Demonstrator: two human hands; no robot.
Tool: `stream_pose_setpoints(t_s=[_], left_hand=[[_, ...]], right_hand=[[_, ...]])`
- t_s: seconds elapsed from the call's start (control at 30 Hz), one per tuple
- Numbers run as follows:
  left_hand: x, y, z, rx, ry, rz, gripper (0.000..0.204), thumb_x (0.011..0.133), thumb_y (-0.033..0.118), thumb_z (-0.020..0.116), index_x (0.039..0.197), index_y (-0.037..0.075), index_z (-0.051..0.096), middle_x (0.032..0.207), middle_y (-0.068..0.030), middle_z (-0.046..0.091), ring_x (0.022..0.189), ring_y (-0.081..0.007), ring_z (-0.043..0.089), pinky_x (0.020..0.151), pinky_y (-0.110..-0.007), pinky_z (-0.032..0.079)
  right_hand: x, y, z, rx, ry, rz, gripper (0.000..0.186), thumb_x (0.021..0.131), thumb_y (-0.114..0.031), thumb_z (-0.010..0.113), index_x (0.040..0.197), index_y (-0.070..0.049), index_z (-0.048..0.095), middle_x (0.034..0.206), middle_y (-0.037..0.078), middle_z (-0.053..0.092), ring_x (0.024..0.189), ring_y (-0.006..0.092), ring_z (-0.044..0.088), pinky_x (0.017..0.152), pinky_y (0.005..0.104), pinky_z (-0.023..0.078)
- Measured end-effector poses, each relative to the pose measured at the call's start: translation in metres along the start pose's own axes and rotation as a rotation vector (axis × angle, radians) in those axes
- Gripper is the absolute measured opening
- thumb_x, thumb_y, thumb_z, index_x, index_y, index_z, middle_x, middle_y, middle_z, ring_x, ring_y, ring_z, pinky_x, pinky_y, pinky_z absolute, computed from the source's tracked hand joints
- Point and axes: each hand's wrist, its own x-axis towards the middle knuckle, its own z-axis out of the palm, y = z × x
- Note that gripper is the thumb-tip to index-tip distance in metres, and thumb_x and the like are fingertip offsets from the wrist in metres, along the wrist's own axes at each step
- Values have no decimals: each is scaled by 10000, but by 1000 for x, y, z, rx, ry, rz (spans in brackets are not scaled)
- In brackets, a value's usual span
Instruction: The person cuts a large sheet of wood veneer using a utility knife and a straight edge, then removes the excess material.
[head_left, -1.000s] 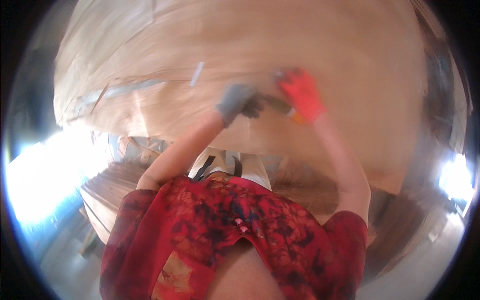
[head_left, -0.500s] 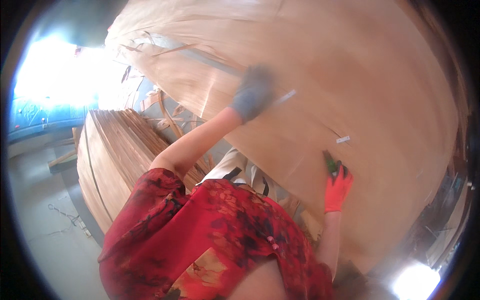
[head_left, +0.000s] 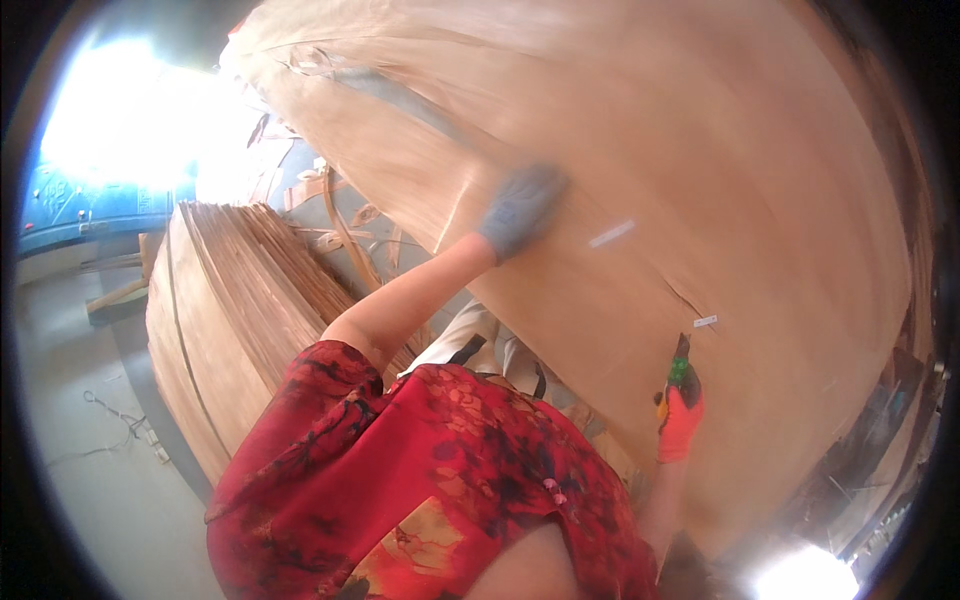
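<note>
My left hand [head_left: 521,207], in a grey glove, lies on a large pale wood veneer sheet [head_left: 780,160]; motion blurs its fingers. Low on the sheet at right, my right hand [head_left: 678,412], in an orange glove, is closed on a cutting tool [head_left: 682,369] with green and yellow parts, whose dark end points away from me. Just beyond the tool is a short white tape strip [head_left: 705,321] beside a thin dark split. A longer white strip [head_left: 612,234] lies right of my left hand.
A curved stack of veneer sheets [head_left: 215,320] stands at lower left, with ragged offcuts [head_left: 340,240] beside it. Behind are a blue object [head_left: 80,205] and bright glare. Grey floor [head_left: 80,360] with cables shows at left; dark layered scraps [head_left: 860,460] edge the right.
Since a second ago the view has turned, and my hands have moved apart, the right one lower with the tool. In the last half second both shifted only slightly, as did the view.
</note>
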Motion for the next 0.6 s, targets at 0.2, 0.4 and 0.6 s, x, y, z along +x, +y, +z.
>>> stream_pose_setpoints(t_s=[0.2,0.4,0.6], left_hand=[[1,-20,-3,-245,90,34,415,923,105,596,1338,123,596,1490,-112,486,1391,-349,414,1135,-481,343],[8,-11,-26,215,151,83,362,897,89,612,1255,133,650,1388,-137,556,1261,-348,521,1061,-466,415],[6,-58,-10,-224,182,84,323,864,116,618,1175,174,679,1347,-123,575,1235,-365,527,1033,-499,422]], right_hand=[[0,-85,102,431,-267,138,566,904,-200,663,1405,-62,436,1011,125,654,769,195,636,606,332,527],[32,-127,191,-82,-254,119,550,881,-234,732,1342,-72,480,805,57,612,589,150,591,541,309,511],[49,-149,253,-174,-203,43,516,862,-238,754,1300,-107,514,872,62,632,640,134,599,541,302,509]])
